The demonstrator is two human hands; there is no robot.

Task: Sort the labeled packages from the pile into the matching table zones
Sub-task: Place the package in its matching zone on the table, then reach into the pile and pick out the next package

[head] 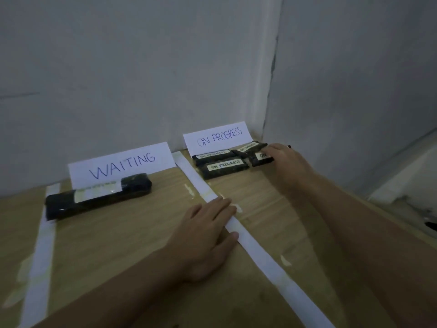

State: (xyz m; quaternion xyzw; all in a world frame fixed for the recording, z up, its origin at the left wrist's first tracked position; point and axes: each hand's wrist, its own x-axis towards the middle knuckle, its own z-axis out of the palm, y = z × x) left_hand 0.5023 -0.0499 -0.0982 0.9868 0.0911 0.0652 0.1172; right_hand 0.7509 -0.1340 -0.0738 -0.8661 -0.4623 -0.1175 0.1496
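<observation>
Black packages labelled ON PROGRESS (223, 166) are grouped far right; one package (260, 158) there is grasped by the right hand (287, 162). The left hand (208, 235) is laid flat, released, on the table (118, 245).

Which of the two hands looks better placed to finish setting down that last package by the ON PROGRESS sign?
The right hand: it already rests on the rightmost package in the ON PROGRESS zone. The left hand lies flat on the white divider strip, farther from that package.
</observation>
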